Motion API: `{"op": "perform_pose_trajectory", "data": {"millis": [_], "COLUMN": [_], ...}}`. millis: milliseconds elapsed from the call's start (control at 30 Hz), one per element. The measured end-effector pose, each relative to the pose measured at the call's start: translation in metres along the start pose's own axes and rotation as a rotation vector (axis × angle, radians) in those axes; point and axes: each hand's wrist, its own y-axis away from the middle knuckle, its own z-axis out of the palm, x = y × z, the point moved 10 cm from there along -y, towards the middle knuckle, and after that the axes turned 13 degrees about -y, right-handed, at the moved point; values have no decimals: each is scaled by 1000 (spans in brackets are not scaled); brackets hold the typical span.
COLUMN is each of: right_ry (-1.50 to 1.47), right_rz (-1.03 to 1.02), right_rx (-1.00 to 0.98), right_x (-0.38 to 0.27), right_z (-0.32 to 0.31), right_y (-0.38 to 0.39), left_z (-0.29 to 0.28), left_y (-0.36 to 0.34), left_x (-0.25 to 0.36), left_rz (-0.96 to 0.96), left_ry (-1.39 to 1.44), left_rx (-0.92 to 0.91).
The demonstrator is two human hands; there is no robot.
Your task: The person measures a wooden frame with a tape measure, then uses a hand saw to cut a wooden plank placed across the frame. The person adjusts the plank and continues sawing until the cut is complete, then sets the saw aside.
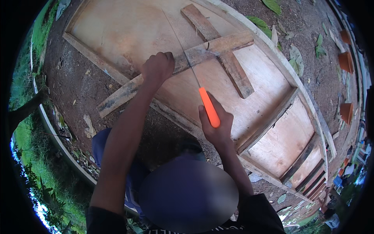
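Note:
My right hand is closed round the orange handle of a handsaw, whose thin blade crosses a weathered plank lying diagonally over a large framed plywood panel. My left hand grips that plank just left of the blade, fingers curled over it. Under the plank, to the right of the blade, a shorter board crosses at an angle, with a nail or small bent piece showing near the crossing.
The wooden frame of the panel rests on dirt with fallen leaves. Grass and a pale curving edge lie to the left. Terracotta pots line the right side, and what looks like another person is at the far lower right.

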Motion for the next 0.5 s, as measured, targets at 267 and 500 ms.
{"op": "perform_pose_trajectory", "data": {"millis": [267,500], "right_ry": [-1,-165], "right_rz": [128,13], "right_rx": [18,69], "right_x": [16,12], "right_z": [-9,13], "right_y": [11,-14], "left_z": [5,-9], "left_y": [6,22], "left_x": [4,28], "left_rz": [4,175], "left_ry": [-2,-36], "left_rx": [-34,31]}}
